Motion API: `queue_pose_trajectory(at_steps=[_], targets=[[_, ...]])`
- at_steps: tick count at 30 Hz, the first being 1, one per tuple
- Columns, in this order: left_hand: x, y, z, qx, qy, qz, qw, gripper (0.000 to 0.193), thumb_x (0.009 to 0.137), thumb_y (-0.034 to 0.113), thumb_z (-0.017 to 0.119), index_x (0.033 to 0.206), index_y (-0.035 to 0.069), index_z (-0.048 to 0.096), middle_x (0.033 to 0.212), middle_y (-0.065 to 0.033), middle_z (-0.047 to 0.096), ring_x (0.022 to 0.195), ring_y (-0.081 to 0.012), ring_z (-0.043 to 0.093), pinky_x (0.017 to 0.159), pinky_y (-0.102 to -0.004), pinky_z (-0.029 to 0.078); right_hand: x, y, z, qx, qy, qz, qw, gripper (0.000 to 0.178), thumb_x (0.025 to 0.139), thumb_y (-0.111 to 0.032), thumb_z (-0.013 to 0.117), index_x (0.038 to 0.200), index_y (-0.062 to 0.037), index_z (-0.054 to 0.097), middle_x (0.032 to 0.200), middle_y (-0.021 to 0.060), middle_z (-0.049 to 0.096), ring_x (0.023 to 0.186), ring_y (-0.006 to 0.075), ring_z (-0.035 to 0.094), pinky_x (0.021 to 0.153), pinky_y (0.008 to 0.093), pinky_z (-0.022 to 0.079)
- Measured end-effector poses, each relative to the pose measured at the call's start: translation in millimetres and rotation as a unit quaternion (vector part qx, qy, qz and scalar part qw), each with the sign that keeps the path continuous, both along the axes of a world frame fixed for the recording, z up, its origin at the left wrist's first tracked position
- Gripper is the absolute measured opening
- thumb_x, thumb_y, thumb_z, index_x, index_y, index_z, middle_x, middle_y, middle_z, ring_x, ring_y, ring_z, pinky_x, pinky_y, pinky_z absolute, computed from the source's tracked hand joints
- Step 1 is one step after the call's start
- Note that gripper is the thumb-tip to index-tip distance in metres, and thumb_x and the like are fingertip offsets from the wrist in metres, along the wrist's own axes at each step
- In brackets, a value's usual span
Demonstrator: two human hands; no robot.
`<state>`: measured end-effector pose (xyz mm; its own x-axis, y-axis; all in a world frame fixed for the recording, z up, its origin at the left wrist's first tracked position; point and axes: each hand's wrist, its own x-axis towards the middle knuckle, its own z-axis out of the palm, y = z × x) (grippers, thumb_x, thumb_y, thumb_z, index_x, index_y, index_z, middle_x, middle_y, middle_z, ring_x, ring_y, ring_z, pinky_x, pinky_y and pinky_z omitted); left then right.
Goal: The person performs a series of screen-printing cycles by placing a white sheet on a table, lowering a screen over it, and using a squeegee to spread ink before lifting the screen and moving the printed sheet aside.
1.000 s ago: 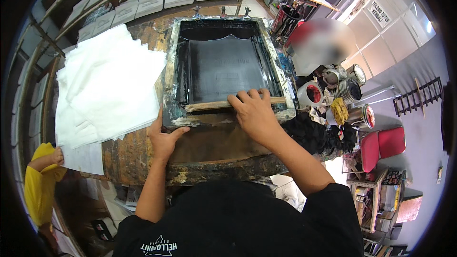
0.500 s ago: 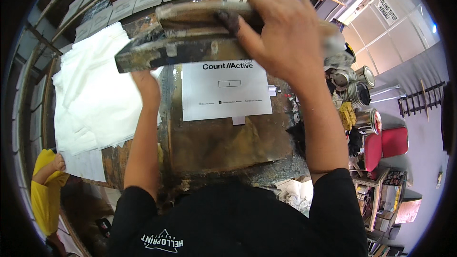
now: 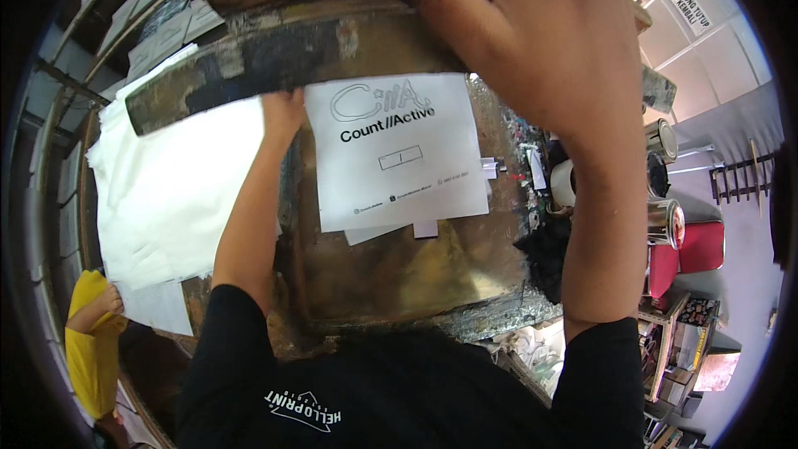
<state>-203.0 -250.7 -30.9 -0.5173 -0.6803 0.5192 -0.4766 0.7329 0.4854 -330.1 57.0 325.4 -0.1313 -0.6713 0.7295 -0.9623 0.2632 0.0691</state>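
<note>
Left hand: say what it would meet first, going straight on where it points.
The left hand would likely meet the raised frame first; its edge partly hides the hand; depth is unclear.

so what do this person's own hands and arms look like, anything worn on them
Both the left hand and the right hand are ungloved, and the forearms are bare, with no watch or bracelet visible. The right thumb has something dark at its end, stain or covering unclear. The sleeves are short and black, matching the shirt.
</note>
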Motion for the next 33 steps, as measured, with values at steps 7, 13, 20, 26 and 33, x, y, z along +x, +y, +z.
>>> queue_pose_trajectory(at_steps=[7,13,20,26,33], targets=[[223,66,41,0.168,0.148,0.171,0.959,0.031,0.108,0.024,0.070,0.103,-0.006,0.074,0.075,-0.0052,0.065,0.067,-0.0106,0.057,0.063,-0.0289,0.049,24,4,0,0.009,-0.052,0.000,0.999,0.055,0.102,-0.050,0.066,0.072,-0.0038,0.061,0.062,0.0101,0.057,0.059,0.0240,0.055,0.059,0.0403,0.046],[409,70,20,0.070,0.180,0.341,0.920,0.034,0.109,0.029,0.068,0.095,-0.002,0.071,0.074,-0.0042,0.066,0.066,-0.0114,0.056,0.063,-0.0302,0.048,17,4,-13,0.005,-0.079,0.048,0.996,0.043,0.099,-0.041,0.070,0.088,-0.0002,0.065,0.076,0.0168,0.064,0.072,0.0341,0.060,0.069,0.0458,0.048],[441,56,69,-0.007,-0.120,0.665,0.737,0.063,0.101,0.039,0.077,0.140,-0.008,0.061,0.134,-0.0261,0.067,0.117,-0.0419,0.066,0.102,-0.0531,0.053,-15,16,-32,0.022,0.000,0.053,0.998,0.042,0.100,-0.040,0.067,0.111,0.0008,0.069,0.099,0.0264,0.072,0.096,0.0494,0.067,0.084,0.0552,0.051],[274,162,54,-0.027,-0.324,-0.025,0.945,0.116,0.081,0.084,0.072,0.163,0.007,0.048,0.174,-0.0195,0.037,0.164,-0.0427,0.025,0.135,-0.0618,0.003,5,14,-16,0.035,-0.017,0.048,0.998,0.045,0.101,-0.044,0.067,0.111,-0.0004,0.070,0.094,0.0263,0.071,0.092,0.0491,0.068,0.083,0.0541,0.051],[129,227,59,0.038,-0.315,-0.251,0.914,0.132,0.075,0.094,0.066,0.167,0.004,0.039,0.179,-0.0203,0.024,0.166,-0.0476,0.015,0.133,-0.0669,0.004,4,4,1,0.101,-0.095,0.011,0.990,0.055,0.106,-0.050,0.059,0.076,-0.0043,0.062,0.068,0.0088,0.062,0.064,0.0226,0.058,0.063,0.0390,0.050]])
